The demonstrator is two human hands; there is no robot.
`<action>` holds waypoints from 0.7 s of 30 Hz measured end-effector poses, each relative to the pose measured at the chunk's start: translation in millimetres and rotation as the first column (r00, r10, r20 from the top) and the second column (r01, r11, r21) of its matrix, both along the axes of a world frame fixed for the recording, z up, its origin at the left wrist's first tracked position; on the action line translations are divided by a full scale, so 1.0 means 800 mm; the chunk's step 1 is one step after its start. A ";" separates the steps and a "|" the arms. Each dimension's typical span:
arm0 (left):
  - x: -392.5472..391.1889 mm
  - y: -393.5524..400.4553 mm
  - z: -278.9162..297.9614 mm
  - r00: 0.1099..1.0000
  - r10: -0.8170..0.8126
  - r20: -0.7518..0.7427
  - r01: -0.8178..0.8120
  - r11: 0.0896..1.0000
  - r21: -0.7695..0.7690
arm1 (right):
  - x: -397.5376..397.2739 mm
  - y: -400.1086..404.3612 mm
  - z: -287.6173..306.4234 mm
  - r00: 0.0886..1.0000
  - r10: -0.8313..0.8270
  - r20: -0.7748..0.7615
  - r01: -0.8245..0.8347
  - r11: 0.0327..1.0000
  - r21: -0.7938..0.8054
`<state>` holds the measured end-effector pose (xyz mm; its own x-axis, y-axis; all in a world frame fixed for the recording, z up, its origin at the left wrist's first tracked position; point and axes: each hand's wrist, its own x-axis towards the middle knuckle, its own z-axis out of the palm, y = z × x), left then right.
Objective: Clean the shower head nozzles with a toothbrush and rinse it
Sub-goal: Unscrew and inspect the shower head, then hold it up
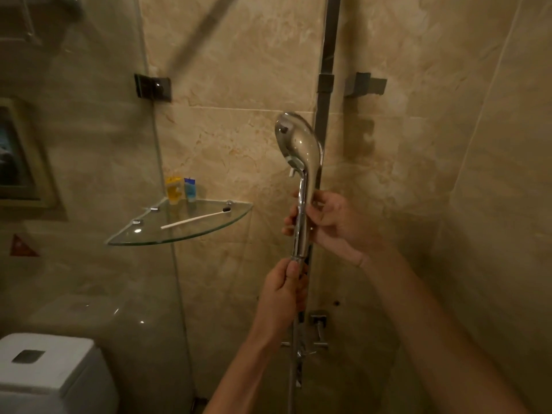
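Curling around the chrome handle, the fingers of the right hand (328, 222) grip the shower head (300, 150) partway up its stem, thumb on the near side. Just below, the left hand (283, 291) wraps its fingers and thumb around the lower end of the handle, where the hose (291, 380) joins and hangs down. The shower head stands upright at the centre, its shiny back toward the camera and its nozzle face turned left, out of sight. To the left, a white toothbrush (195, 219) lies flat on a glass corner shelf (143, 234), well apart from both hands. Two small bottles (180, 190) stand at the shelf's far corner. A white toilet tank (47, 372) sits near left.
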<state>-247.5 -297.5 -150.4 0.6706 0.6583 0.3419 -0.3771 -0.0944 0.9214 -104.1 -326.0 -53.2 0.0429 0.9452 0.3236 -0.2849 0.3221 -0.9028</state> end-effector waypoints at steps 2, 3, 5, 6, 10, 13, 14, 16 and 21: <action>0.002 0.001 -0.004 0.999 0.032 -0.014 -0.032 0.999 0.033 | -0.006 0.003 0.001 0.982 -0.120 0.143 0.127 0.991 -0.040; 0.004 0.003 -0.006 0.998 0.058 -0.022 -0.057 0.997 0.057 | -0.010 0.004 0.004 0.938 -0.235 0.255 0.254 0.966 -0.046; 0.008 0.006 -0.010 0.992 0.120 -0.041 -0.115 0.986 0.117 | -0.018 0.004 0.010 0.718 -0.479 0.505 0.537 0.843 0.035; 0.009 0.008 -0.012 0.989 0.143 -0.049 -0.135 0.981 0.141 | -0.021 0.003 0.013 0.599 -0.547 0.585 0.617 0.781 0.100; 0.015 0.010 -0.017 0.985 0.155 -0.078 -0.140 0.975 0.171 | -0.018 -0.004 0.025 0.524 -0.571 0.632 0.631 0.759 0.161; 0.016 0.008 -0.016 0.993 0.093 -0.073 -0.084 0.989 0.120 | -0.007 -0.010 0.024 0.702 -0.511 0.495 0.575 0.818 0.030; 0.017 0.007 -0.014 0.996 0.063 -0.066 -0.057 0.994 0.097 | -0.003 -0.012 0.022 0.788 -0.467 0.401 0.518 0.855 -0.020; 0.017 0.004 -0.009 0.999 0.021 -0.048 -0.018 0.998 0.061 | 0.002 -0.015 0.015 0.926 -0.335 0.177 0.350 0.935 -0.062; 0.020 0.010 -0.006 0.998 0.043 -0.047 -0.040 0.996 0.074 | 0.006 -0.014 0.007 0.979 -0.205 0.020 0.205 0.979 -0.019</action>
